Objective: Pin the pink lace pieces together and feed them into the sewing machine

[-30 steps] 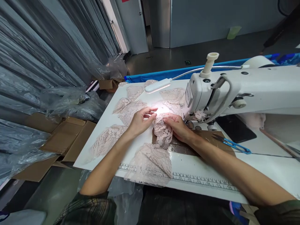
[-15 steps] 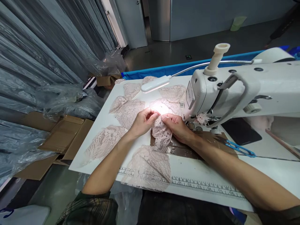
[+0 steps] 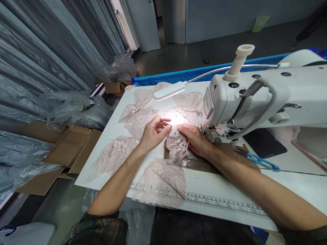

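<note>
A piece of pale pink lace [image 3: 176, 144] hangs from my right hand [image 3: 195, 137], whose thumb and fingers pinch its upper edge under the bright lamp spot. My left hand [image 3: 154, 133] is just to the left of it, with thumb and fingers apart and nothing visible between them. Its thumb tip is close to the lace; whether they touch I cannot tell. More lace pieces lie around my hands: one at the table's front edge [image 3: 162, 183], one at the left [image 3: 114, 153] and several behind. The sewing machine [image 3: 245, 98] stands right of my right hand.
A white lamp [image 3: 170, 91] on a bendy neck hangs over the lace. Blue-handled snips [image 3: 263, 161] and a black phone [image 3: 265, 142] lie at the right on the table. A ruler strip [image 3: 219, 200] runs along the front edge. Cardboard boxes [image 3: 63, 146] and plastic bags stand left.
My left hand has let go of its pinch near the lace and drawn slightly left, its fingers now spread. My right hand keeps hold of the lace.
</note>
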A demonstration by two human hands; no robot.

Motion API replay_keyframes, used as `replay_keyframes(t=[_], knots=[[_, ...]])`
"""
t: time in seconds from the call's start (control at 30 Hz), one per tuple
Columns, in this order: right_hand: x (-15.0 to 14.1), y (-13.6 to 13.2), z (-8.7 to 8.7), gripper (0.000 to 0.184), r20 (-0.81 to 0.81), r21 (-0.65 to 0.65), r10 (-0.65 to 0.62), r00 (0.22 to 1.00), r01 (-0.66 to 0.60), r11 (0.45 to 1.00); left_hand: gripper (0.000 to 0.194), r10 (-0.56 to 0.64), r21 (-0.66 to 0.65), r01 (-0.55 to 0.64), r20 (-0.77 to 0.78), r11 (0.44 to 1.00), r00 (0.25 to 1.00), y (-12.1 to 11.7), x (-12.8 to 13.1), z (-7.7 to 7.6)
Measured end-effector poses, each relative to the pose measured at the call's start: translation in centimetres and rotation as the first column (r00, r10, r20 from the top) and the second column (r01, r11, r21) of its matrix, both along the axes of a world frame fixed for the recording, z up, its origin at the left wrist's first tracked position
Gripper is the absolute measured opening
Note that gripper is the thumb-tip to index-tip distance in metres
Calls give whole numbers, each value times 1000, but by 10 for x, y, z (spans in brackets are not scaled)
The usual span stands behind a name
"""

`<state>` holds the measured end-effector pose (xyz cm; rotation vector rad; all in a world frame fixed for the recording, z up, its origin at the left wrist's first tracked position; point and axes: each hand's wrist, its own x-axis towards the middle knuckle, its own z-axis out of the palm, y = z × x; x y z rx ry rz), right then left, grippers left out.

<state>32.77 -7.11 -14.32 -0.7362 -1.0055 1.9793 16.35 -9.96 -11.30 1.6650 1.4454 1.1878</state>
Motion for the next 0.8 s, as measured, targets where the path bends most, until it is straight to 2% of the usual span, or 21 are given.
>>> replay_keyframes(t=[0.13, 0.27, 0.4, 0.47, 0.53, 0.67, 0.73, 0.8], knots=[[0, -1, 1, 34, -4, 30, 4, 1000, -4, 1000, 6, 70, 260, -8, -232, 966, 970, -1, 1, -2], [0, -1, -1, 33, -4, 72, 1, 1000, -1, 997, 9, 52, 301, 60, -351, 952, 935, -2, 5, -4], [0, -1, -5, 34, 5, 40, -15, 1000, 15, 999, 14, 132, 316, 73, -581, 946, 803, 0, 9, -11], [0, -2, -6, 36, 8, 36, -16, 1000, 16, 999, 15, 156, 307, 52, -616, 950, 772, 1, 12, -15], [1, -2, -7, 35, 6, 36, -10, 1000, 10, 999, 15, 158, 299, 25, -572, 954, 805, 1, 14, -17], [1, -2, -3, 33, -18, 12, -18, 1000, 18, 1000, 15, 123, 229, -51, -310, 972, 943, 1, 12, -18], [0, -2, -2, 32, -24, -3, -18, 1000, 18, 1000, 14, 101, 166, -71, -184, 984, 978, 1, 10, -19], [0, -3, -1, 30, -32, -15, -25, 999, 24, 1000, 13, 112, 159, -94, -103, 983, 988, 2, 8, -19]])
